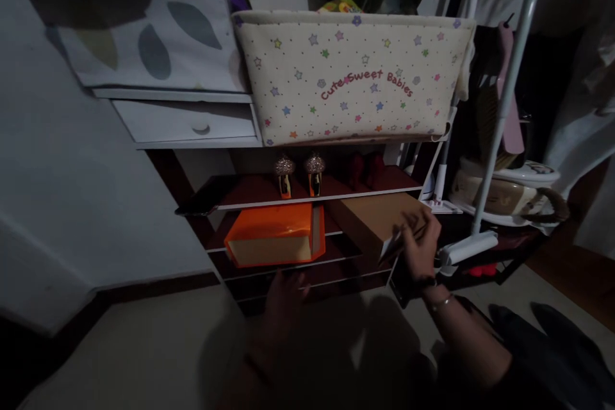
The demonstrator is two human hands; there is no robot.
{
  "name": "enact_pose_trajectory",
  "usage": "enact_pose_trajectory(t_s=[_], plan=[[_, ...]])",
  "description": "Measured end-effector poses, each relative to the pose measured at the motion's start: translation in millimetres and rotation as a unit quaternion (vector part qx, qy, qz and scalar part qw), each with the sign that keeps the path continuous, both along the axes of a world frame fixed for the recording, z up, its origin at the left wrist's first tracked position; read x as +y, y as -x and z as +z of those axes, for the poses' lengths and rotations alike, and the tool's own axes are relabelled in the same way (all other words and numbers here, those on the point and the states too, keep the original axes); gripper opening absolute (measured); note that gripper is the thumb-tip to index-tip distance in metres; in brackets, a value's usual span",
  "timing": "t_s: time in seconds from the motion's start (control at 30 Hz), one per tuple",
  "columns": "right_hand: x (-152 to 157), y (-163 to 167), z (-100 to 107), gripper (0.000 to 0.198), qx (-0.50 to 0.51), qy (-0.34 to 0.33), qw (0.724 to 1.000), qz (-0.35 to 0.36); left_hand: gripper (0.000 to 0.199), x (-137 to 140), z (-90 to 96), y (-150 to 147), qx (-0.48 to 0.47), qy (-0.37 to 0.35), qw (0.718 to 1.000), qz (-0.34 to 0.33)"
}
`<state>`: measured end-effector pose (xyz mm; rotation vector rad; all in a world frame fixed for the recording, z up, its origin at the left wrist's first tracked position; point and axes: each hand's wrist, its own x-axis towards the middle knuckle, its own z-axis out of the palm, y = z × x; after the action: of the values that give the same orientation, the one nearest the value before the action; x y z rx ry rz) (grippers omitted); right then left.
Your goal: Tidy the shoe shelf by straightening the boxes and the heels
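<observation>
Box [372, 216] past shelf edge [333, 234], gap at left

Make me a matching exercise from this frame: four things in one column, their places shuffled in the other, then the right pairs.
Things
1. Orange box
2. Brown cardboard box
3. "Cute Sweet Babies" storage bin
4. Pink brush

Places
A. At the fingers of the right hand
B. Partly behind the pale pole
C. On a shelf, just above the left hand in the view
D. To the right of the white drawer

Right pairs: 1-C, 2-A, 3-D, 4-B
</observation>
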<state>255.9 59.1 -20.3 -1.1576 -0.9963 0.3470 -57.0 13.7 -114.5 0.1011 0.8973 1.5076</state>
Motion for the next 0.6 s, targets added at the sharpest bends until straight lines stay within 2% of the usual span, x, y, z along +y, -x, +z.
enact_pose_trajectory(t_s=[0.03, 0.07, 0.13, 0.17, 0.23, 0.33, 0.4, 0.47, 0.53, 0.6], plan=[[-12, 19, -4, 0.055, -0.128, -0.063, 0.99, 0.017, 0.014, 1, 0.1, 11, 0.006, 0.002, 0.999, 0.037], [-24, 41, -6, 0.05, -0.235, -0.108, 0.964, 0.064, 0.016, 2, 1.9, 22, 0.015, 0.0, 0.998, 0.069], [-40, 93, -7, 0.059, -0.4, -0.155, 0.887, 0.173, 0.019, 5, 9.5, 43, 0.03, -0.008, 0.994, 0.101], [-42, 120, -7, 0.065, -0.46, -0.164, 0.847, 0.21, 0.019, 6, 14.4, 52, 0.036, -0.019, 0.993, 0.111], [-36, 172, -6, 0.074, -0.544, -0.138, 0.79, 0.246, 0.02, 7, 23.5, 63, 0.038, -0.041, 0.992, 0.117], [-9, 229, -15, 0.069, -0.62, -0.127, 0.737, 0.236, 0.024, 5, 29.0, 68, 0.035, -0.05, 0.991, 0.12], [9, 248, -24, 0.067, -0.639, -0.117, 0.723, 0.235, 0.026, 2, 26.6, 66, 0.035, -0.045, 0.991, 0.123], [22, 255, -32, 0.068, -0.642, -0.098, 0.723, 0.235, 0.031, -1, 22.0, 64, 0.03, -0.045, 0.991, 0.122], [26, 251, -37, 0.068, -0.642, -0.092, 0.725, 0.234, 0.036, -5, 17.5, 61, 0.021, -0.043, 0.992, 0.113], [21, 239, -38, 0.067, -0.644, -0.114, 0.721, 0.23, 0.038, -9, 14.5, 58, 0.004, -0.046, 0.994, 0.097]])
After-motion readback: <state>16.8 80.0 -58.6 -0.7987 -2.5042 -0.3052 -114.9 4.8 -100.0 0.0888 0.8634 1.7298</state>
